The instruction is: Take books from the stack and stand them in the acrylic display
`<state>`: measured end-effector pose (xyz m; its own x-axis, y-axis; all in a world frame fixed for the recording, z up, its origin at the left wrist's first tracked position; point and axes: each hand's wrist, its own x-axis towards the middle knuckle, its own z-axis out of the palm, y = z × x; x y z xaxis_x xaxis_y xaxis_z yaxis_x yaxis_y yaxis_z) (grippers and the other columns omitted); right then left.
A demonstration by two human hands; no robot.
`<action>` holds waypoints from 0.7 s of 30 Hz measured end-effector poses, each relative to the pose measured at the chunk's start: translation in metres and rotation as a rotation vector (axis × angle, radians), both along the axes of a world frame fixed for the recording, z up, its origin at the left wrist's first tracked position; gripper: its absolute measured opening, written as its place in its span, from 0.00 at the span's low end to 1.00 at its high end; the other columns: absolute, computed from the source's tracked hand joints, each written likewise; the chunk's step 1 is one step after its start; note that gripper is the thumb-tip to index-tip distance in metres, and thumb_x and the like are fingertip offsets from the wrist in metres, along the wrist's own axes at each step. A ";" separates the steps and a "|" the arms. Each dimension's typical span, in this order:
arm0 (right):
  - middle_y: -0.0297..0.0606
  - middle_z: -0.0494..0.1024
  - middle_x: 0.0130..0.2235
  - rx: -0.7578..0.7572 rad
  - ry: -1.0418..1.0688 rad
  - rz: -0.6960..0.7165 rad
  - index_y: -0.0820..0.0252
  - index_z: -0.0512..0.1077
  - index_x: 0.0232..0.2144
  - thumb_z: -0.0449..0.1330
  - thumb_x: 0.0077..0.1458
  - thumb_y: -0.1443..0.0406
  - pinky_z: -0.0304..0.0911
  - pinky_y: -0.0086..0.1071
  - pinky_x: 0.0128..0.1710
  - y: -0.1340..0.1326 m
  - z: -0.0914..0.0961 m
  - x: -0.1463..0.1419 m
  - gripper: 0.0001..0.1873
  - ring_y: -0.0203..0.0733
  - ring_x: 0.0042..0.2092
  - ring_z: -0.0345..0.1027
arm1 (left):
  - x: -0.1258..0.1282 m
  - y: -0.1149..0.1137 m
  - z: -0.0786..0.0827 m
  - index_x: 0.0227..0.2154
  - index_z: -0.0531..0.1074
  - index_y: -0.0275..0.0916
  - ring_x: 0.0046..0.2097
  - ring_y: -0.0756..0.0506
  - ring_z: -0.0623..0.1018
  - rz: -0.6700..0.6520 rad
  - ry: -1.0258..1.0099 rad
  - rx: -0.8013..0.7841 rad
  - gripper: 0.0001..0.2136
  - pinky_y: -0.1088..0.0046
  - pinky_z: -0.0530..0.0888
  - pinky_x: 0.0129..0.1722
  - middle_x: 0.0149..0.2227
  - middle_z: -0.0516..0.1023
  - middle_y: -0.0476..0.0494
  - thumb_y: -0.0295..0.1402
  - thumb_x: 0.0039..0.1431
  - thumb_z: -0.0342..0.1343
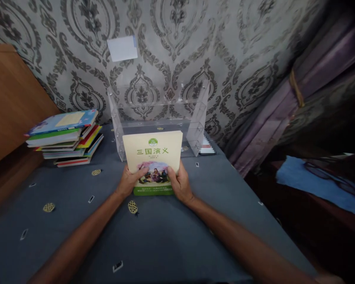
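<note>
A cream book [154, 144] with green lettering, a painted scene and a green lower band is held upright, its front cover towards me. My left hand [129, 180] grips its lower left edge, thumb across the cover. On the lower right edge my right hand [180, 182] does the same, thumb on the picture. The fingers of both hands are hidden behind the book. Just beyond it stands a clear plastic book rack [198, 128], its lower middle covered by the book.
To the left, a stack of several books [63, 134] lies beside a wooden cabinet [14, 83]. A dark blue patterned cloth [154, 244] covers the table, which meets a papered wall [171, 35]. A purple curtain [272, 118] and a light blue cloth [313, 183] are at right.
</note>
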<state>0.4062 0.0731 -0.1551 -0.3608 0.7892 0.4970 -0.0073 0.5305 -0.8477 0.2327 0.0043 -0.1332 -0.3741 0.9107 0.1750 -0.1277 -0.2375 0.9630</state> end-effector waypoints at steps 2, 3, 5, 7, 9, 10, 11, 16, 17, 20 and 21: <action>0.43 0.80 0.39 0.004 -0.009 0.020 0.60 0.67 0.49 0.51 0.66 0.51 0.71 0.39 0.43 -0.002 0.002 0.002 0.20 0.46 0.40 0.75 | 0.000 -0.002 -0.002 0.44 0.79 0.35 0.50 0.37 0.81 -0.063 -0.025 -0.021 0.24 0.59 0.76 0.54 0.47 0.83 0.38 0.40 0.44 0.71; 0.44 0.81 0.40 0.008 -0.008 0.026 0.60 0.67 0.49 0.51 0.66 0.52 0.72 0.38 0.42 -0.002 0.003 0.003 0.20 0.47 0.41 0.75 | 0.001 -0.002 -0.003 0.45 0.79 0.35 0.50 0.37 0.81 -0.096 -0.038 -0.037 0.24 0.59 0.76 0.54 0.47 0.83 0.38 0.40 0.44 0.71; 0.44 0.81 0.41 0.016 -0.006 0.037 0.59 0.67 0.49 0.52 0.66 0.53 0.72 0.37 0.42 -0.002 0.005 0.004 0.18 0.47 0.43 0.76 | 0.001 -0.002 -0.002 0.46 0.79 0.35 0.49 0.36 0.81 -0.149 -0.066 -0.069 0.25 0.58 0.77 0.52 0.46 0.83 0.38 0.40 0.44 0.71; 0.43 0.81 0.39 0.016 -0.015 0.053 0.58 0.67 0.47 0.53 0.66 0.54 0.73 0.36 0.41 -0.002 0.005 0.005 0.15 0.46 0.41 0.76 | 0.001 -0.001 -0.002 0.47 0.78 0.35 0.49 0.36 0.81 -0.183 -0.091 -0.085 0.25 0.59 0.77 0.51 0.47 0.83 0.37 0.39 0.44 0.71; 0.41 0.81 0.37 0.011 -0.018 0.068 0.58 0.66 0.46 0.53 0.66 0.55 0.73 0.36 0.41 -0.001 0.004 0.006 0.14 0.44 0.38 0.76 | 0.001 -0.001 -0.003 0.47 0.78 0.35 0.49 0.36 0.81 -0.200 -0.110 -0.086 0.26 0.61 0.77 0.51 0.48 0.82 0.37 0.39 0.44 0.71; 0.41 0.81 0.37 0.006 -0.014 0.074 0.58 0.66 0.47 0.53 0.66 0.55 0.73 0.36 0.41 -0.001 0.004 0.007 0.14 0.44 0.38 0.76 | 0.002 -0.001 -0.004 0.47 0.78 0.36 0.48 0.37 0.81 -0.202 -0.116 -0.091 0.26 0.62 0.77 0.50 0.48 0.82 0.38 0.39 0.44 0.71; 0.42 0.81 0.38 0.000 -0.009 0.080 0.58 0.66 0.47 0.53 0.66 0.56 0.73 0.36 0.41 -0.001 0.003 0.007 0.14 0.43 0.38 0.76 | 0.002 0.000 -0.006 0.47 0.78 0.35 0.47 0.37 0.82 -0.201 -0.122 -0.101 0.26 0.63 0.77 0.50 0.47 0.83 0.38 0.40 0.44 0.71; 0.42 0.80 0.41 -0.005 0.007 0.122 0.58 0.66 0.49 0.52 0.67 0.55 0.71 0.35 0.43 -0.005 0.002 0.009 0.16 0.43 0.39 0.74 | -0.003 0.004 -0.011 0.39 0.78 0.34 0.38 0.39 0.82 0.000 -0.173 -0.232 0.31 0.65 0.79 0.41 0.37 0.84 0.39 0.48 0.32 0.74; 0.41 0.79 0.40 0.008 0.004 0.145 0.58 0.67 0.49 0.52 0.67 0.54 0.71 0.35 0.42 -0.006 0.002 0.009 0.17 0.42 0.37 0.73 | -0.006 0.006 -0.010 0.37 0.78 0.34 0.35 0.40 0.82 0.069 -0.177 -0.275 0.31 0.66 0.79 0.37 0.34 0.84 0.41 0.49 0.29 0.75; 0.37 0.76 0.33 0.043 -0.003 0.229 0.59 0.69 0.48 0.49 0.67 0.50 0.69 0.33 0.35 -0.008 0.005 0.009 0.22 0.41 0.32 0.69 | -0.020 0.009 -0.002 0.33 0.77 0.36 0.30 0.43 0.80 0.118 -0.134 -0.343 0.30 0.69 0.77 0.31 0.28 0.82 0.44 0.52 0.28 0.74; 0.36 0.75 0.31 0.039 0.004 0.225 0.59 0.69 0.48 0.48 0.66 0.48 0.68 0.33 0.34 -0.007 0.006 0.009 0.23 0.41 0.31 0.68 | -0.025 0.009 0.002 0.32 0.77 0.36 0.29 0.43 0.80 0.078 -0.097 -0.328 0.29 0.69 0.77 0.31 0.27 0.82 0.44 0.53 0.31 0.73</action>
<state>0.4153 0.0661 -0.1494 -0.5234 0.6691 0.5276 -0.1323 0.5478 -0.8261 0.2081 0.0132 -0.1316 -0.4455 0.8804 -0.1625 -0.2162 0.0703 0.9738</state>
